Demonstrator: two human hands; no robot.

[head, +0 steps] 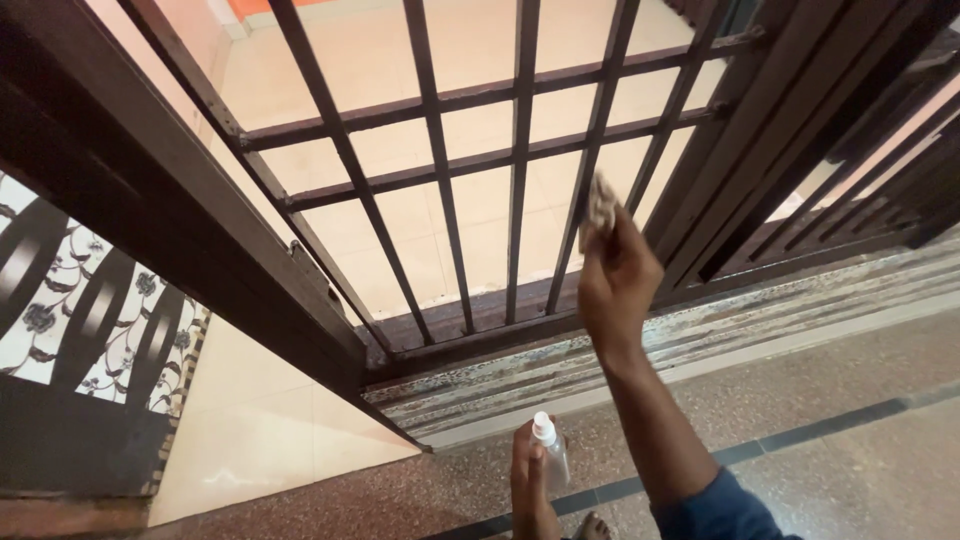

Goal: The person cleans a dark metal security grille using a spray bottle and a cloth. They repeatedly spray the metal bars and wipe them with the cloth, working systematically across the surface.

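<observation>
Against the dark brown metal gate of upright and crossing bars (440, 180), the right hand (617, 280) was raised, its fingers closed on a small pale folded cloth (598, 205). The cloth was pressed to one upright bar right of the gate's middle, just under the lower pair of cross bars. A dark blue sleeve (722, 508) covered the upper part of that arm at the near edge of the view.

Lower and nearer, the left hand (528, 480) was wrapped around a small clear plastic spray bottle with a white nozzle (550, 450). The bottle stood upright in the grasp, nozzle at the top, above the speckled reddish-brown stone floor (850, 370). A thin dark inlaid strip (830, 425) ran across that floor from near left to far right. Toes of a bare foot (592, 525) showed just right of the left hand at the bottom edge.

Between the floor and the gate lay a worn grey threshold with ridged tracks (720, 325), stained and streaked. Beyond the bars, cream floor tiles (470, 60) stretched away. At far left stood a panel patterned with black and white flowers and dark curved bands (90, 310), with another patch of cream tile beside it.
</observation>
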